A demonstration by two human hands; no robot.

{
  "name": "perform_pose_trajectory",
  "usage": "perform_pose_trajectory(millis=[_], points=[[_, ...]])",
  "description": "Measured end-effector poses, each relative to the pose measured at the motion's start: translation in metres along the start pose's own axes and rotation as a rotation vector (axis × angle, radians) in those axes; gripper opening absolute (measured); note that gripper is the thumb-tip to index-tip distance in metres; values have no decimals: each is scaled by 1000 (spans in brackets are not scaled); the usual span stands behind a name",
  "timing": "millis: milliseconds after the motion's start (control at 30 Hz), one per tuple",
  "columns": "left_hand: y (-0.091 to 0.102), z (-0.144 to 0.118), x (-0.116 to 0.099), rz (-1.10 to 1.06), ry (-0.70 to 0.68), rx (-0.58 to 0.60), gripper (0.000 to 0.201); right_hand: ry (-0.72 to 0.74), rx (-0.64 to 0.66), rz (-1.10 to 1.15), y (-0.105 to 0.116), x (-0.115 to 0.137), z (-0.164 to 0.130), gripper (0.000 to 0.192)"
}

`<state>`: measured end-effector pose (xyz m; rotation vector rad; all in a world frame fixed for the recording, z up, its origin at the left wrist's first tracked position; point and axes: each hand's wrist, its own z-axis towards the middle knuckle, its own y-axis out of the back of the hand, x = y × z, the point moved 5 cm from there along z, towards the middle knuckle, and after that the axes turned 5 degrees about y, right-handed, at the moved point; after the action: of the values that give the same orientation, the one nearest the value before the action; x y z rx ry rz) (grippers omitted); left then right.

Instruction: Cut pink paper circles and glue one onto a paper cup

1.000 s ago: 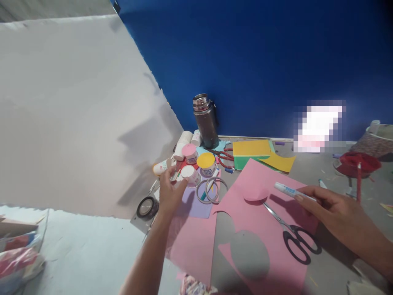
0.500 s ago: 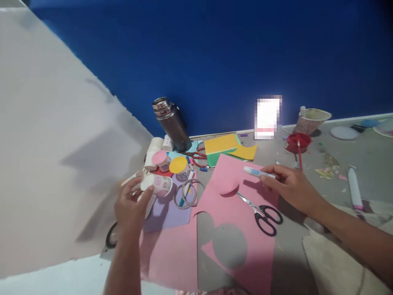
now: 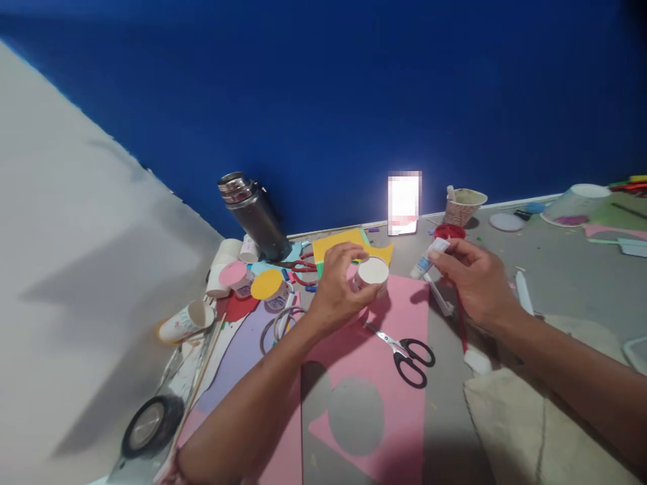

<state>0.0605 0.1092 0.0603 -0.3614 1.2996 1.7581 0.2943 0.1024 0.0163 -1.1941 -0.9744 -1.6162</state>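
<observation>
My left hand [image 3: 340, 286] is wrapped round a paper cup [image 3: 374, 271], whose round white end faces up. That cup is over the pink paper [image 3: 404, 303], near the tips of the black-handled scissors [image 3: 407, 357]. Between the fingertips of my right hand [image 3: 472, 276] is a small white and blue glue tube [image 3: 428, 259], tilted with its lower end toward the cup. Two cups, one with a pink disc [image 3: 236, 275] and one with a yellow disc [image 3: 269, 285] on top, stand left of my left hand. The loose pink circle is hidden by my left hand and the cup.
A dark steel flask [image 3: 255, 219] and a lit phone [image 3: 403, 205] stand by the blue wall. Red-handled pliers [image 3: 303, 269], yellow paper [image 3: 336, 244], grey rings [image 3: 278, 330] and a paper cup on its side [image 3: 187, 322] are at the left. A patterned cup [image 3: 462, 207] stands back right.
My left hand has carried the paper cup rightward over the pink paper and turned its white end up. My right hand has tilted the glue tube more upright. The view has shifted right.
</observation>
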Motion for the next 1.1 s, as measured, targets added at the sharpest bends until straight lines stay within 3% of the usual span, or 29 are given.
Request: perform_pose_trajectory(millis=[67,167,433,567,733,967,1100], points=[[-23,4,7,-23,-23,49,37,10,-13,20,3,2,3,27],[-43,2,18,-44,-7,95,38,21,15,14,1,3,6,25],[-53,-4,35,-80,148,152,64,90,83,47,-11,-6,11,27],[-57,-2,35,-100,151,181,51,149,127,-40,-13,1,9,25],[-59,-1,33,-108,103,170,42,336,192,-245,-10,17,0,16],[-57,-2,34,-140,94,169,42,788,356,-454,-20,37,-25,17],[-58,-2,34,-151,103,169,42,873,491,-463,-31,50,-29,20]])
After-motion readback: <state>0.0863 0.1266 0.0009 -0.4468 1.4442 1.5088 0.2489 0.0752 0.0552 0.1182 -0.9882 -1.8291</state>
